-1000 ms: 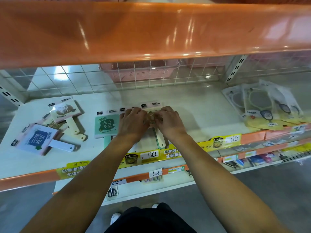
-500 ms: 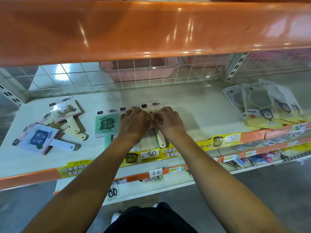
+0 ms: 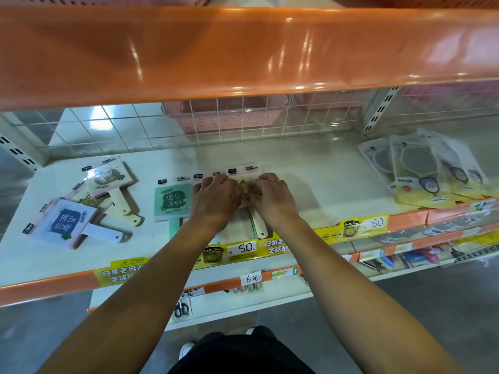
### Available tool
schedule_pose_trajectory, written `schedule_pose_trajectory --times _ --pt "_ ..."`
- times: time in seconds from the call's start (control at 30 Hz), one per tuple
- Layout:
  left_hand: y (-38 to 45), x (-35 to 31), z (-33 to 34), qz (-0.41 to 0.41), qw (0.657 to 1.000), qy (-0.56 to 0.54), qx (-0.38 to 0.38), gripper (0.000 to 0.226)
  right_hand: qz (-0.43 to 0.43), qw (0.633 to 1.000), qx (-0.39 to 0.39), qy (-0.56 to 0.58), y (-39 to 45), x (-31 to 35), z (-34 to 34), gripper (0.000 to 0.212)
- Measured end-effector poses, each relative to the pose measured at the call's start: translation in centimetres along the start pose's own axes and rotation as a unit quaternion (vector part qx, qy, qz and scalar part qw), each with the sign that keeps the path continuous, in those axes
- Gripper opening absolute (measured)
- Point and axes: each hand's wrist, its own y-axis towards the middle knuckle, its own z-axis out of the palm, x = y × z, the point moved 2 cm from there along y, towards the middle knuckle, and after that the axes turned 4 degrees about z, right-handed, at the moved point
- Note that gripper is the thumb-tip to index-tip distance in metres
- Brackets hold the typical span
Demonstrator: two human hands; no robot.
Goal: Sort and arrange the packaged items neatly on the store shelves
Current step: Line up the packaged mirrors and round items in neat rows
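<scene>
Now: squaring the row | left hand (image 3: pixel 214 197) and right hand (image 3: pixel 272 198) press curled fingers onto beige packaged hand mirror (image 3: pixel 244 188), just right of green hand mirror (image 3: pixel 172 201) | next, likely: fetch scattered mirrors (image 3: pixel 81 209) left of green one.

The white shelf (image 3: pixel 310 163) has an orange front edge with yellow price tags (image 3: pixel 363 226). On it lie a loose heap of packaged paddle mirrors (image 3: pixel 81 209) at left, an overlapping row of them (image 3: pixel 172 201) in the middle, and bagged round mirrors (image 3: pixel 421 171) at right.
</scene>
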Motion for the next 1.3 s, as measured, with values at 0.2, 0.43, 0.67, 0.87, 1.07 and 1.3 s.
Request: schedule_pose_trajectory --times 0.2,0.43,0.67,0.87,1.07,1.3 --pt "-0.13 0.29 -0.04 -0.003 1.000 0.001 -0.004 0.033 0.002 1.000 0.011 0.002 0.00 0.41 0.08 0.035" --pt "-0.24 0.40 -0.07 -0.004 1.000 0.003 0.001 0.035 0.000 1.000 0.019 0.003 0.00 0.50 -0.04 0.037" --pt "-0.46 0.76 -0.16 0.001 1.000 0.015 0.006 0.042 0.002 1.000 0.016 -0.001 -0.04 0.59 0.04 0.035" --pt "-0.44 0.76 -0.27 0.004 1.000 0.015 0.008 0.040 0.012 1.000 0.014 -0.007 0.06 0.82 -0.02 0.035" --pt "-0.30 0.64 -0.36 0.002 1.000 0.013 0.016 0.038 0.008 1.000 0.001 -0.005 -0.33 0.73 0.13 0.031" --pt "-0.30 0.65 -0.30 -0.001 1.000 0.011 0.017 0.036 0.009 1.000 0.000 -0.008 -0.22 0.80 0.18 0.031"
